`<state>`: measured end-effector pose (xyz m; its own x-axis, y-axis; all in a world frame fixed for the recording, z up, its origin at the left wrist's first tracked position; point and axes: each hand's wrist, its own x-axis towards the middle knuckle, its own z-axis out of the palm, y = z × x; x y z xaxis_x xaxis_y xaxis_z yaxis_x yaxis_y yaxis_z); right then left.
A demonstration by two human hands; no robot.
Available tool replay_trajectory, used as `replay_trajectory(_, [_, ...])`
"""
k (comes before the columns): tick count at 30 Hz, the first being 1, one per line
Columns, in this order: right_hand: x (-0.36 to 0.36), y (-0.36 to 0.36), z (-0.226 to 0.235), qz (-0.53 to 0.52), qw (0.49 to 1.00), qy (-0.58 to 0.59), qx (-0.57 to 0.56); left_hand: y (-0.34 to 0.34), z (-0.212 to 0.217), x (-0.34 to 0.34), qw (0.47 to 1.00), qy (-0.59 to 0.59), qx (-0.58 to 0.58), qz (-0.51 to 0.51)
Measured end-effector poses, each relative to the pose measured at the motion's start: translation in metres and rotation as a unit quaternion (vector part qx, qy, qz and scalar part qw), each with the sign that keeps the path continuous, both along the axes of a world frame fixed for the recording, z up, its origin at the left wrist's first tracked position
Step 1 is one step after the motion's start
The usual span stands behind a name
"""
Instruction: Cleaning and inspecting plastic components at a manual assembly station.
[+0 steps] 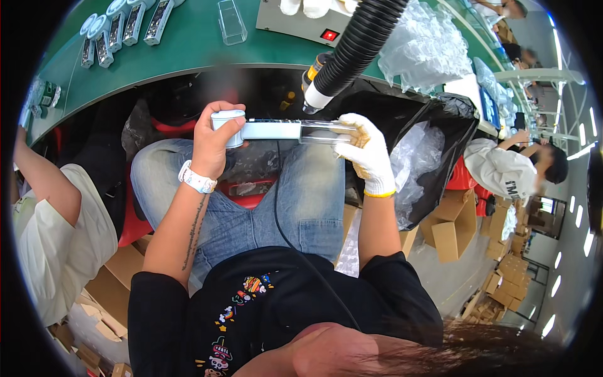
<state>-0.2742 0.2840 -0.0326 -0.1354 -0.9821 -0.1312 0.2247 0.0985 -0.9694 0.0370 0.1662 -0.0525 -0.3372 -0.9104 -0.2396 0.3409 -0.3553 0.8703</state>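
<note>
Hands are seen over the lap, each closed on one end of a long slim device held level between them. The left hand, bare and with a white wristband below it, is wrapped around the round white head at the device's left end. The right hand, in a white glove, is closed around the clear tube-like sleeve at the right end. The device is held above the knees in blue jeans, just near of the green surface. A black ribbed hose hangs down from the far side, its white mouth just above the middle of the device. On the surface, at the far left, a row of similar devices is laid out, with a clear plastic case to their right and a grey box with a red switch further right. A black bag filled with clear plastic wrappers is open at the right of the knees. Another person's arm is seen at the left.
</note>
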Motion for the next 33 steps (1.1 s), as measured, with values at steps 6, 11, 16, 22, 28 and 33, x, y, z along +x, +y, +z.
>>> replay_trajectory(6, [0.012,0.009,0.003,-0.012,1.000,-0.017,0.000,0.005,0.015,0.008,1.000,0.008,0.000,-0.001])
replay_trajectory(11, [0.020,0.019,0.007,0.011,0.997,-0.077,-0.023,0.011,0.024,0.021,0.999,-0.028,-0.039,-0.016])
replay_trajectory(16, [0.033,0.025,0.015,0.031,0.998,-0.052,-0.013,0.022,0.038,0.029,0.994,-0.052,-0.089,-0.030])
replay_trajectory(22, [0.071,0.032,0.008,0.063,0.992,-0.110,-0.021,0.036,0.047,0.030,0.993,-0.039,-0.094,-0.051])
replay_trajectory(28, [0.083,0.025,0.014,0.070,0.988,-0.132,-0.028,0.040,0.051,0.021,0.996,-0.023,-0.055,-0.062])
replay_trajectory(33, [0.099,0.013,0.013,0.042,0.994,-0.099,-0.029,0.037,0.047,0.006,0.997,-0.046,-0.007,-0.054])
